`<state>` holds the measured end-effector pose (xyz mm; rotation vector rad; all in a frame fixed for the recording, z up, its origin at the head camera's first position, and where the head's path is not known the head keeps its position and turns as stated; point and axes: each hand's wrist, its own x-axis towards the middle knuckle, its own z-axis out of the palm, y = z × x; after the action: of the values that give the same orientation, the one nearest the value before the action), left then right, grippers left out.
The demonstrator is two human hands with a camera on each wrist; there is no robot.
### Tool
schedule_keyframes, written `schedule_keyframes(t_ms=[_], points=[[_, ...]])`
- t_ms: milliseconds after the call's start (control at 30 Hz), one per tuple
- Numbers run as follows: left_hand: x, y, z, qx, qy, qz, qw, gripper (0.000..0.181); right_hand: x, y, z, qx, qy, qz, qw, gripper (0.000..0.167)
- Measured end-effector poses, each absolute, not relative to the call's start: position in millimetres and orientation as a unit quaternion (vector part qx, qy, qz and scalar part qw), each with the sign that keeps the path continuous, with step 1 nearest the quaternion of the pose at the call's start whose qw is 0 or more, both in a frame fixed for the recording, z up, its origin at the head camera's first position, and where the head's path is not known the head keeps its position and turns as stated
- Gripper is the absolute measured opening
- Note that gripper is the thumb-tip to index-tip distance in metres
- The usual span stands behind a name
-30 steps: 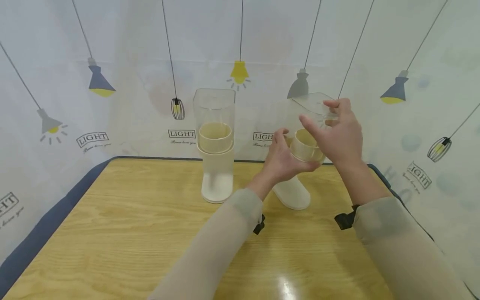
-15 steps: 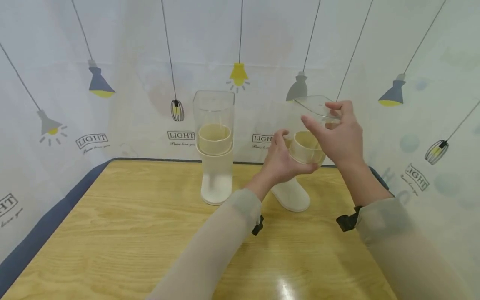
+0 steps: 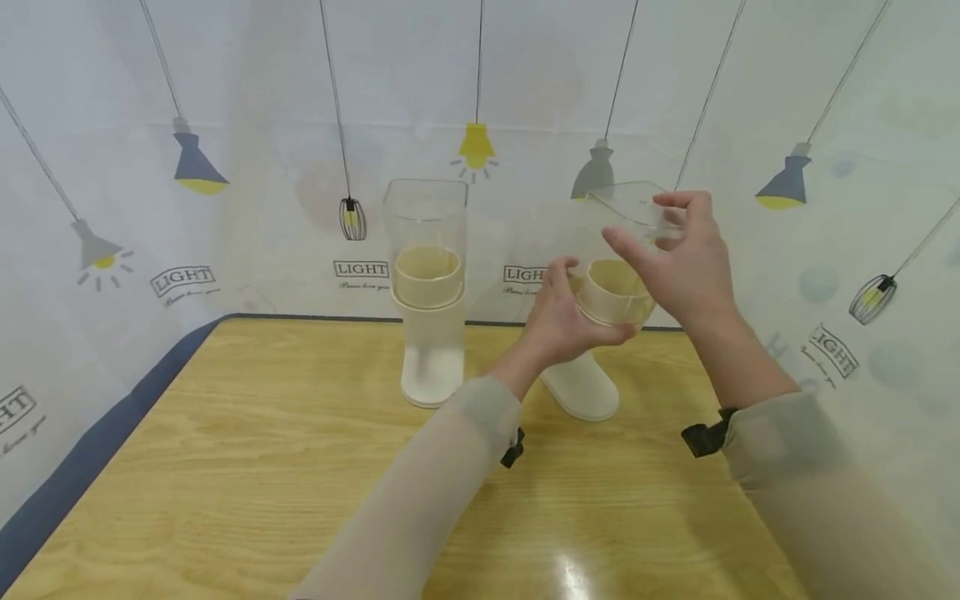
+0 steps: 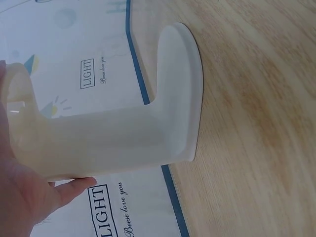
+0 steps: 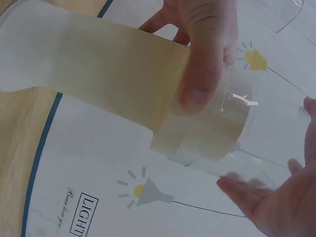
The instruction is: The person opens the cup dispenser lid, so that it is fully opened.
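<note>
Head view, first entry: what is between your hands?

– One clear container, transparent, see-through to the backdrop; located atop the gripped stand, its lower wall around a cream ring.

And your hands?

– Left hand: gripping the upper part of that stand from the left, fingers on the far side, thumb across the near side; the right wrist view shows the thumb pressed over the ring's lower edge. Right hand: curved round the upper wall of the container, thumb on the near side, fingers at the rim.

The stand itself?

– One, cream-white, column with a long rounded foot; the foot rests on the table and points toward you, slightly rightward.

Next to it?

– One second stand, same type, upright to the left, well apart from your hands, bearing a second container, also clear.

Remaining entries?

– Two pale sleeves, yours; two black straps, one at each wrist. Table: wood-grain top, blue edging. Behind: one white backdrop, printed with hanging lamps and the word LIGHT.
</note>
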<state>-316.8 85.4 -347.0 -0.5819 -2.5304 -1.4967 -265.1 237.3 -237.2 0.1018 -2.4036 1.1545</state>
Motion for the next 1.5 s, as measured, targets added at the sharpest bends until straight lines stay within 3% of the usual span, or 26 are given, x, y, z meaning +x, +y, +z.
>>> schedule_keyframes(t_ms=[267,633,1033,1233,1500], points=[[-319.1,81.8,-344.3,-0.194,-0.846,-0.492,0.070,0.127,-260.3,229.6,-240.5,0.074,-0.873,0.400,0.271,0.085],[-330.7,71.0,-346.4,-0.246,-0.806,-0.537,0.045,0.134,-257.7,243.6,-229.4,0.019,-0.859,0.439,0.262,0.083],[-330.2,64.7,-348.1,-0.259,-0.807,-0.530,0.022,0.138,-236.4,258.5,-216.2,0.017,-0.847,0.442,0.295,0.071],[-322.6,66.3,-352.3,-0.222,-0.820,-0.526,0.037,0.142,-222.2,272.6,-215.4,0.015,-0.844,0.429,0.321,0.069],[-306.0,76.5,-359.9,-0.160,-0.848,-0.500,0.081,0.132,-204.7,297.4,-224.4,-0.003,-0.833,0.439,0.337,0.068]])
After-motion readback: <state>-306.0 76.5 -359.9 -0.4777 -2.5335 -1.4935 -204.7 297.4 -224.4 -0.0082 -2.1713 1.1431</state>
